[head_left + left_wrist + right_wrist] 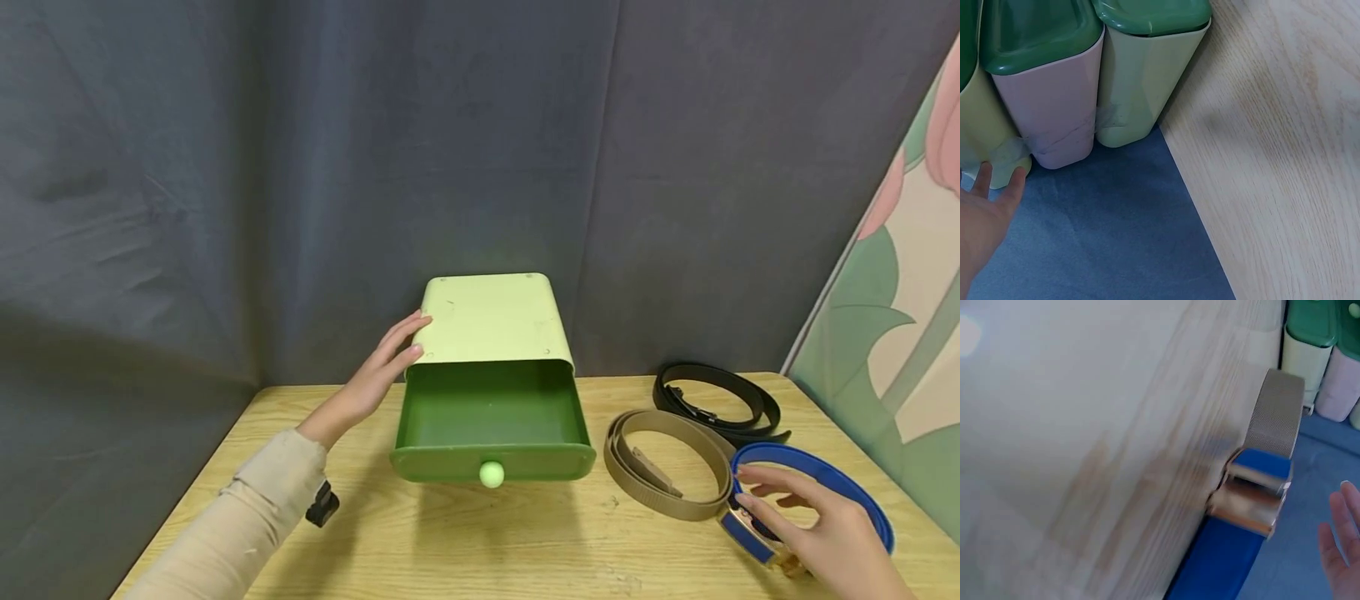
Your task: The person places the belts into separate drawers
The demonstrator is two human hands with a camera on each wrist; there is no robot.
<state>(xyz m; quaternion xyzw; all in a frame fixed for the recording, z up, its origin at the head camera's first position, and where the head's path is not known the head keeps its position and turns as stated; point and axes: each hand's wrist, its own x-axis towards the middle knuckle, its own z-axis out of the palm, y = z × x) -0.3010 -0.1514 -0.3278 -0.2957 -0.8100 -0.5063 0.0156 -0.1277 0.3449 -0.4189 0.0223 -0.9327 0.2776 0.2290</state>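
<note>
A light-green cabinet [487,317] stands at the table's middle, with its dark-green drawer [491,462] pulled out and bare inside. My left hand [367,379] rests its fingers on the cabinet's upper left edge; in the left wrist view the fingers lie against its wall. Over the coiled blue belt [832,475] with a gold-toned buckle [757,537] hovers my right hand [828,525], fingers extended. The right wrist view shows this hand [1344,550] apart from the belt buckle [1250,494], holding nothing.
A coiled tan belt [667,467] lies between drawer and blue belt, a coiled black belt [716,404] behind. Pink [1060,112] and green [1141,81] drawer units adjoin the cabinet. A small black object [322,504] shows by the left sleeve. A grey curtain [450,150] hangs behind.
</note>
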